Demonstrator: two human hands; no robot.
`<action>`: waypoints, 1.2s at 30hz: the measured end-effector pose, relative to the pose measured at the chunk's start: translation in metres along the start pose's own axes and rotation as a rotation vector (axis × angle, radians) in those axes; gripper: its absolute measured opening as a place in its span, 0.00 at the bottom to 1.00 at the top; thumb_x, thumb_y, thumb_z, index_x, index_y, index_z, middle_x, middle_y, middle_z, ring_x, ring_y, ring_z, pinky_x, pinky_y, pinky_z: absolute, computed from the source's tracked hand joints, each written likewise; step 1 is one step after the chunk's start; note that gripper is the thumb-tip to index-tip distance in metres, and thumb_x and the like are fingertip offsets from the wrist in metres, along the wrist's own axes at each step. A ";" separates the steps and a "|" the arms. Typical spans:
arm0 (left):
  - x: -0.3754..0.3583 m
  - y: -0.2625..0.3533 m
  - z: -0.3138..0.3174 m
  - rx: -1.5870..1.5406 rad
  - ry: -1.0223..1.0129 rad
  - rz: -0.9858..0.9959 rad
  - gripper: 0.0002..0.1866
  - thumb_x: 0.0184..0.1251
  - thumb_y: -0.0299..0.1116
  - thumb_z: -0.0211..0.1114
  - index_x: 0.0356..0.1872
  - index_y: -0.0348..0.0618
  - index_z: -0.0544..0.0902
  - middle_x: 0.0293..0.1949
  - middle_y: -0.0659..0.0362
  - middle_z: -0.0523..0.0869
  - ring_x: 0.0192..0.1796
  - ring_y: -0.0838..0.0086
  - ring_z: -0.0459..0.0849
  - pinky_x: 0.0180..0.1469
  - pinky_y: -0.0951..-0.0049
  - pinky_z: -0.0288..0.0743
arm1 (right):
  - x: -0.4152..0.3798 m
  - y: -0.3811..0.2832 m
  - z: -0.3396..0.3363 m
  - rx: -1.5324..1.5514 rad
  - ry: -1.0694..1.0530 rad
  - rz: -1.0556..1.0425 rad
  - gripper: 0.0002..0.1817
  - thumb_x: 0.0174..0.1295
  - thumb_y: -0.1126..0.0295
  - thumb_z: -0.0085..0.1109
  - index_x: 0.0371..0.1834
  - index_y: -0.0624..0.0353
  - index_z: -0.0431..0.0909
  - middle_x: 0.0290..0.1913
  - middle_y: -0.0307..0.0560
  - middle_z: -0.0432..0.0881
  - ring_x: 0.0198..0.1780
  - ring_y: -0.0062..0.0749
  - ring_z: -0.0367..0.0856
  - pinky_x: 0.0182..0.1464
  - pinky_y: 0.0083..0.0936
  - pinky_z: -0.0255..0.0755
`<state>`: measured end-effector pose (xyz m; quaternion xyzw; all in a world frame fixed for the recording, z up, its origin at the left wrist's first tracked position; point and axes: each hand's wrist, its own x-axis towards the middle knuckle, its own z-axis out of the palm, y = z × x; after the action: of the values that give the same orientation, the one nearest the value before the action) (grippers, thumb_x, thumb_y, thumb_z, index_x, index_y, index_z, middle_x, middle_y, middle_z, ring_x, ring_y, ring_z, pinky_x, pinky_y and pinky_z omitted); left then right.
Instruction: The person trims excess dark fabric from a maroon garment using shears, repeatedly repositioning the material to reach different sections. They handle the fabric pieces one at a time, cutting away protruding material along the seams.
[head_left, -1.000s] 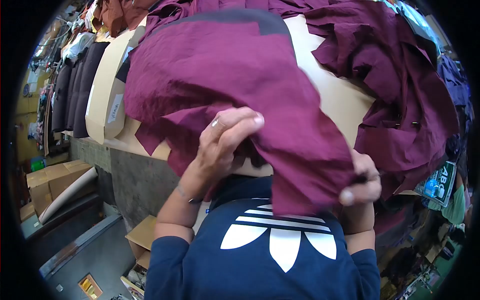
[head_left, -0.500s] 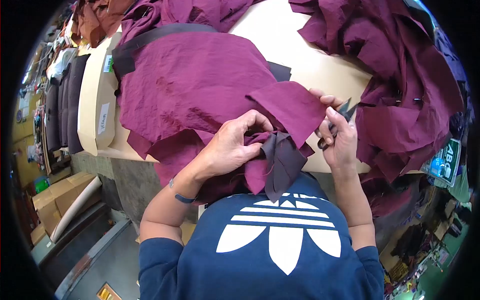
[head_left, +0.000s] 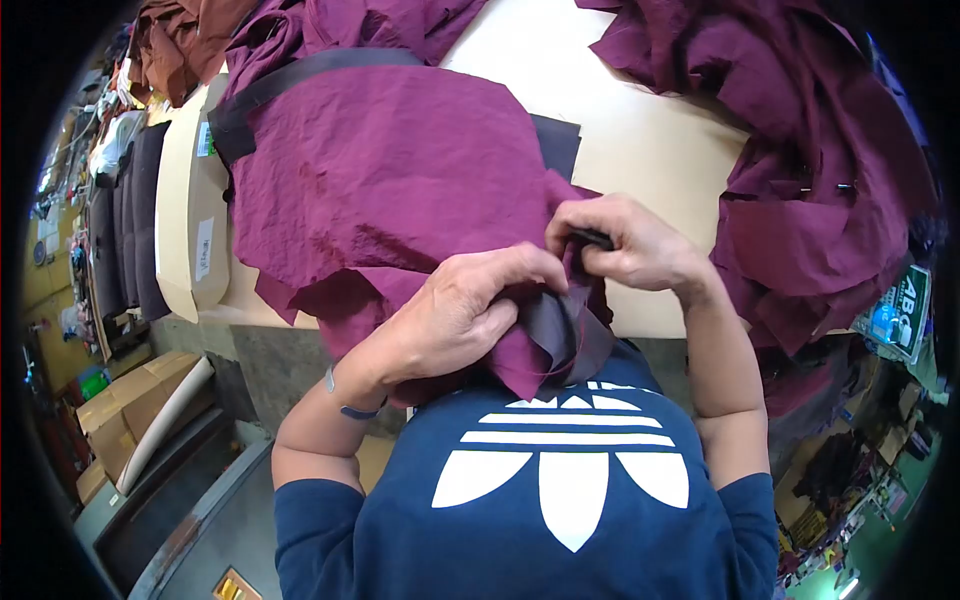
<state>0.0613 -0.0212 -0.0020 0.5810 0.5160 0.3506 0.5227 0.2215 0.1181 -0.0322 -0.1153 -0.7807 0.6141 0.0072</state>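
From my head camera, my left hand (head_left: 455, 310) is curled closed around a bunched fold of the maroon fabric piece (head_left: 380, 170) with its dark lining strip (head_left: 560, 330), held at the near edge of the tan table (head_left: 640, 140) just above my navy shirt (head_left: 560, 480). My right hand (head_left: 625, 245) is closed too, pinching the same fold together with a small dark tool (head_left: 592, 238) that I cannot make out. A heap of maroon cloth (head_left: 800, 150) lies at the right of the table, and on the floor at the left sit cardboard boxes (head_left: 120, 400), closed, with a pale roll (head_left: 165, 425) leaning against them.
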 end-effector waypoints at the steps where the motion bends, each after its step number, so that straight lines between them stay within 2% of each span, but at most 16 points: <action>1: -0.001 -0.002 0.000 0.057 -0.021 0.070 0.21 0.39 0.10 0.46 0.38 0.34 0.76 0.37 0.56 0.78 0.44 0.67 0.79 0.51 0.71 0.69 | 0.000 0.000 -0.004 -0.051 0.044 -0.017 0.16 0.38 0.85 0.44 0.34 0.64 0.74 0.28 0.45 0.76 0.31 0.29 0.74 0.36 0.22 0.68; 3: 0.000 -0.003 0.000 0.044 -0.028 0.017 0.21 0.38 0.11 0.44 0.36 0.34 0.77 0.38 0.54 0.77 0.45 0.66 0.77 0.52 0.72 0.68 | 0.000 -0.002 -0.004 -0.145 0.275 -0.065 0.13 0.44 0.85 0.46 0.33 0.64 0.74 0.28 0.45 0.76 0.29 0.28 0.73 0.34 0.21 0.67; 6: 0.000 -0.008 -0.004 -0.102 -0.009 -0.134 0.21 0.41 0.12 0.42 0.38 0.34 0.77 0.43 0.55 0.75 0.50 0.70 0.74 0.55 0.74 0.65 | -0.002 -0.020 0.005 -0.334 0.665 -0.160 0.10 0.46 0.82 0.54 0.33 0.63 0.75 0.28 0.50 0.77 0.30 0.38 0.77 0.35 0.27 0.71; 9: -0.002 -0.015 -0.002 -0.243 0.139 -0.148 0.20 0.44 0.13 0.44 0.41 0.34 0.76 0.45 0.58 0.74 0.51 0.72 0.73 0.57 0.74 0.64 | -0.015 -0.023 0.030 -0.238 0.516 -0.249 0.11 0.49 0.75 0.62 0.36 0.63 0.75 0.29 0.49 0.76 0.29 0.39 0.78 0.33 0.27 0.72; 10: -0.003 -0.018 0.000 -0.408 0.159 -0.167 0.21 0.47 0.15 0.45 0.46 0.34 0.75 0.45 0.59 0.74 0.52 0.74 0.72 0.58 0.75 0.63 | -0.019 -0.024 0.041 -0.178 0.440 -0.222 0.12 0.47 0.73 0.64 0.35 0.61 0.75 0.31 0.48 0.76 0.30 0.39 0.78 0.33 0.28 0.72; 11: -0.003 -0.017 -0.001 -0.395 0.139 -0.158 0.21 0.48 0.16 0.45 0.46 0.34 0.75 0.45 0.59 0.74 0.52 0.74 0.72 0.58 0.75 0.63 | -0.022 -0.018 0.052 -0.262 0.405 -0.274 0.16 0.41 0.76 0.65 0.36 0.62 0.76 0.33 0.48 0.77 0.31 0.37 0.78 0.33 0.26 0.72; 14: -0.001 -0.018 -0.007 -0.317 0.065 -0.141 0.20 0.49 0.18 0.47 0.45 0.34 0.78 0.46 0.58 0.75 0.51 0.76 0.73 0.57 0.75 0.63 | -0.029 -0.017 0.065 -0.423 0.270 -0.355 0.20 0.34 0.76 0.66 0.36 0.59 0.76 0.34 0.45 0.77 0.27 0.33 0.75 0.27 0.24 0.68; 16: 0.000 -0.010 -0.006 -0.353 0.089 -0.252 0.17 0.53 0.19 0.47 0.43 0.34 0.79 0.45 0.58 0.76 0.49 0.76 0.73 0.56 0.75 0.64 | -0.030 -0.015 0.067 -0.440 0.211 -0.369 0.21 0.32 0.75 0.65 0.36 0.58 0.76 0.35 0.43 0.77 0.24 0.30 0.74 0.25 0.23 0.65; 19: 0.002 -0.005 -0.006 -0.420 0.115 -0.324 0.13 0.58 0.22 0.49 0.42 0.34 0.79 0.42 0.58 0.77 0.45 0.78 0.74 0.52 0.78 0.66 | -0.031 -0.014 0.067 -0.415 0.138 -0.384 0.19 0.34 0.74 0.64 0.36 0.58 0.76 0.33 0.41 0.77 0.22 0.30 0.71 0.24 0.23 0.63; 22: 0.001 -0.011 0.000 -0.357 0.172 -0.297 0.09 0.61 0.25 0.55 0.41 0.35 0.78 0.33 0.63 0.78 0.38 0.83 0.74 0.42 0.82 0.68 | -0.033 -0.015 0.063 -0.300 0.143 -0.392 0.16 0.41 0.74 0.63 0.37 0.58 0.77 0.30 0.41 0.76 0.22 0.27 0.71 0.26 0.22 0.64; 23: 0.000 -0.015 0.003 -0.313 0.197 -0.278 0.08 0.62 0.26 0.58 0.41 0.36 0.78 0.29 0.65 0.78 0.34 0.86 0.73 0.38 0.83 0.69 | -0.035 -0.014 0.062 -0.245 0.261 -0.330 0.15 0.44 0.73 0.62 0.38 0.59 0.76 0.31 0.42 0.76 0.25 0.29 0.73 0.28 0.23 0.66; 25: -0.001 -0.020 0.003 -0.295 0.215 -0.249 0.11 0.56 0.21 0.61 0.41 0.35 0.78 0.33 0.63 0.79 0.35 0.85 0.74 0.38 0.83 0.69 | -0.040 -0.013 0.058 -0.134 0.496 -0.199 0.14 0.51 0.72 0.60 0.42 0.60 0.75 0.33 0.44 0.77 0.29 0.33 0.77 0.32 0.26 0.70; 28: -0.001 -0.023 0.005 -0.256 0.241 -0.163 0.14 0.53 0.20 0.61 0.43 0.35 0.77 0.36 0.61 0.79 0.37 0.83 0.74 0.41 0.83 0.70 | -0.042 -0.024 0.046 -0.038 0.544 0.100 0.16 0.56 0.73 0.55 0.49 0.63 0.70 0.38 0.51 0.75 0.37 0.36 0.77 0.43 0.27 0.70; 30: 0.000 -0.023 0.006 -0.253 0.251 -0.145 0.16 0.52 0.19 0.62 0.44 0.34 0.76 0.38 0.60 0.79 0.38 0.82 0.74 0.42 0.82 0.70 | -0.044 -0.023 0.043 0.044 0.494 0.207 0.20 0.58 0.76 0.52 0.55 0.64 0.66 0.44 0.55 0.73 0.43 0.38 0.76 0.49 0.29 0.68; 33: 0.001 -0.015 0.002 -0.317 0.203 -0.264 0.20 0.51 0.18 0.64 0.48 0.33 0.74 0.45 0.60 0.75 0.46 0.80 0.73 0.53 0.79 0.66 | -0.044 -0.018 0.045 0.015 0.437 0.171 0.22 0.56 0.77 0.54 0.56 0.63 0.66 0.43 0.54 0.74 0.40 0.36 0.76 0.46 0.28 0.70; 36: 0.002 -0.026 0.010 -0.224 0.337 -0.019 0.16 0.50 0.19 0.62 0.44 0.33 0.76 0.38 0.60 0.79 0.38 0.79 0.76 0.44 0.79 0.71 | -0.042 -0.020 0.045 0.025 0.400 0.156 0.24 0.54 0.77 0.58 0.57 0.63 0.66 0.43 0.54 0.76 0.37 0.36 0.75 0.43 0.27 0.71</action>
<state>0.0651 -0.0237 -0.0297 0.4474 0.5593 0.4932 0.4938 0.2524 0.0632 -0.0189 -0.2947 -0.7448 0.5873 0.1160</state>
